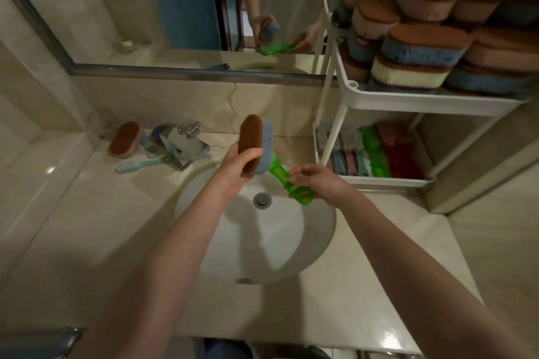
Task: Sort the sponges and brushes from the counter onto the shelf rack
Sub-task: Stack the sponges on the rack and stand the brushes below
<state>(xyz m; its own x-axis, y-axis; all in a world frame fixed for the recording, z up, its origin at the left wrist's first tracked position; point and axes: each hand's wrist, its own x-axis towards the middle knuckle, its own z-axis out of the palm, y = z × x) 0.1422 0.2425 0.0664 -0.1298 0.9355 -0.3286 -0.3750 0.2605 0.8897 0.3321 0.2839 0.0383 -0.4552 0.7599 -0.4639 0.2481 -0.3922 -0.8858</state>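
Head view: I log a beige counter [87,213], white sink [291,242] and mirror [175,9]; the shelf rack [423,102] stands at right. Left hand [236,169] wraps the blue sponge [256,140] above the sink. Right hand [323,183] pinches the green brush [278,172] just beside it.

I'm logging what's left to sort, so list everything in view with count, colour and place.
Held sponge: one, blue with brown pad, above the sink.
Held brush: one, green, above the sink.
Counter sponge: one, pink with brown pad, left of the tap.
Counter brush: one, teal, beside that sponge.
Stacked sponges: many, pink, blue, cream, rack's top tier.
Stored brushes: several, green, red, pastel, rack's bottom tier.
Rack: one, white, right of the sink.
Tap: one, chrome, behind the sink.
Sink: one, white, centre.
Mirror: one, silver-framed, wall behind the tap.
Left hand: grips the held sponge.
Right hand: holds the held brush.
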